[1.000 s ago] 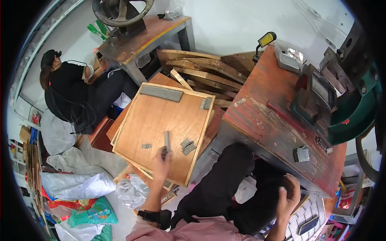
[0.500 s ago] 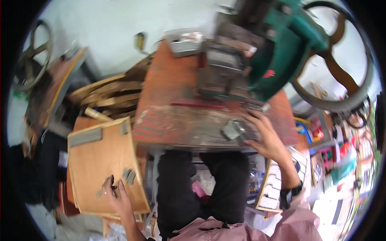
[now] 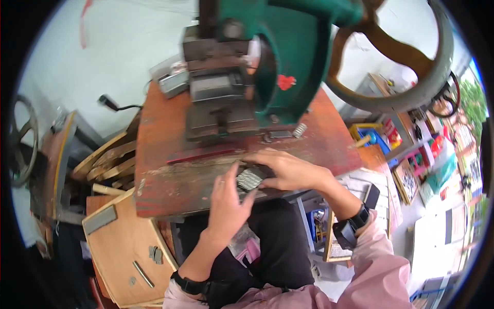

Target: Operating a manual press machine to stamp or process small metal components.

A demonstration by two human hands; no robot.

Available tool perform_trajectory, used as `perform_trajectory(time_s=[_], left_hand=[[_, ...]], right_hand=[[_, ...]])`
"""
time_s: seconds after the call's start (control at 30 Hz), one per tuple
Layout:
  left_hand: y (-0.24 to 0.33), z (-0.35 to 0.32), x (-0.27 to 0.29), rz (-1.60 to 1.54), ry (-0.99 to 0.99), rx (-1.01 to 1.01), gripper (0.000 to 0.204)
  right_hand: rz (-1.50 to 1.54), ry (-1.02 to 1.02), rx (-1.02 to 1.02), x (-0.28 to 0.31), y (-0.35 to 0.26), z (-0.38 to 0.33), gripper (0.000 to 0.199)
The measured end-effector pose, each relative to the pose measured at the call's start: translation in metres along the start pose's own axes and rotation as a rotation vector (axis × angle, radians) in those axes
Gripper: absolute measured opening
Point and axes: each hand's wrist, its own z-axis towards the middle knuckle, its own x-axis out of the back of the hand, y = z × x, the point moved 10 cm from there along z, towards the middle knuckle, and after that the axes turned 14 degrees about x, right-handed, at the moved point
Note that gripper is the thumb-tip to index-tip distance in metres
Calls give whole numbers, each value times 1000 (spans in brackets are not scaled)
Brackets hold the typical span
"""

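Observation:
A small silvery block with a ridged, rows-like face [image 3: 249, 179] sits at the front of the red worktable, between my two hands. From the left, my left hand [image 3: 226, 203] closes on it, fingers along its far left side and thumb at its near edge. My right hand [image 3: 290, 170] grips it from the right, its fingers over the far side and thumb near the right edge. Dark material shows under the right fingers, too shaded to name. Beyond stands a green hand press [image 3: 298, 56] with a dark metal die block [image 3: 218, 116].
A large handwheel [image 3: 391, 100] juts out at the upper right. On the left, a wooden tray [image 3: 121, 247] carries a metal rod [image 3: 143, 274] and grey metal pieces. Small metal parts [image 3: 299, 130] lie by the press base. Another tray [image 3: 360, 185] is at the right.
My left hand has left the wooden tray and come to the block on the table. The right hand has closed round the block. The view has swung right.

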Motion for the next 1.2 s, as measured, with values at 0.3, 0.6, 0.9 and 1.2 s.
perform_trajectory(time_s=[0.3, 0.6, 0.9, 1.2], left_hand=[[12, 3, -23, 387, -85, -176, 41], [-9, -1, -24, 434, -103, -154, 30], [-1, -2, -24, 413, -84, -166, 29], [-3, -1, -29, 420, -83, -189, 29]], right_hand=[[-71, 906, -29, -14, -56, -138, 40], [-582, 1016, -1125, -107, -71, -433, 27], [-694, 762, -1620, -148, -57, -572, 28], [-441, 736, -1752, -166, -34, -587, 28]])
